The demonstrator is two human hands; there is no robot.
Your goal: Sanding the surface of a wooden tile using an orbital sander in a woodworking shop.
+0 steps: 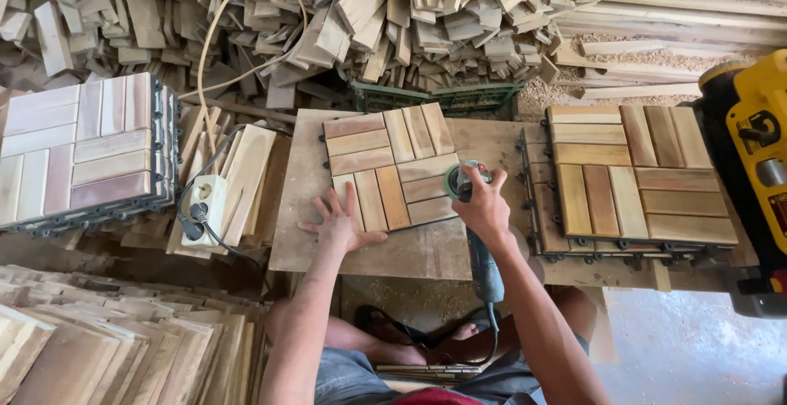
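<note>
A square wooden tile [392,166] of slats in a parquet pattern lies on a low plywood board [410,251]. My left hand [340,221] rests flat, fingers spread, on the tile's near left corner. My right hand [482,207] grips an angle grinder [474,233], whose green-rimmed disc end [461,180] sits at the tile's right edge. The grinder's grey body runs back under my forearm, with its cord trailing toward my lap.
A stack of finished tiles [639,175] sits to the right, another stack [80,152] to the left. A white power strip [205,208] with cables lies on planks. Wood offcuts [393,20] are piled behind. A yellow power tool [754,151] stands far right. Slats [98,348] lie near left.
</note>
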